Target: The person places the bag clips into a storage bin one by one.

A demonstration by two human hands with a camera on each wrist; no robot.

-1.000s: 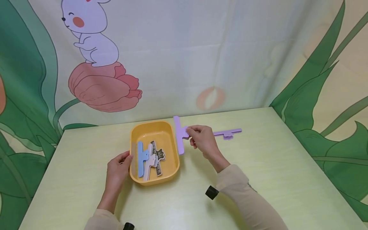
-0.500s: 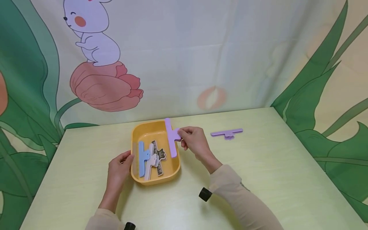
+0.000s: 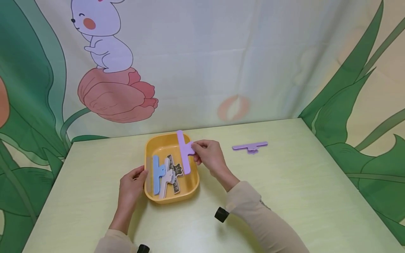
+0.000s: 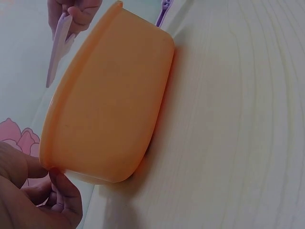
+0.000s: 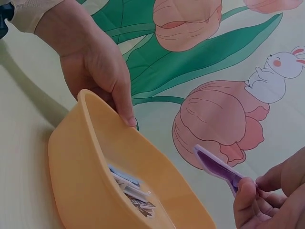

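My right hand (image 3: 210, 156) pinches the grip tab of a light purple bag clip (image 3: 183, 153) between thumb and fingers. In the head view that clip overlaps the right part of a yellow plastic bin (image 3: 190, 188); the right wrist view (image 5: 217, 164) has it raised above the rim. My left hand (image 3: 131, 186) pinches the bin's left rim with thumb and fingers. Inside the bin lie a blue clip (image 3: 156, 175), a whitish clip (image 3: 164, 181) and a black-and-white patterned clip (image 3: 175, 182), overlapping one another.
Another purple clip (image 3: 250, 146) lies on the pale green table (image 3: 284, 196) to the right of the bin. Behind the table's back edge hangs a curtain (image 3: 196, 70) printed with a rabbit, tulips and leaves.
My right hand has moved left with the light purple clip, from beside the bin's right rim to over its inside. The left hand stays at the rim.
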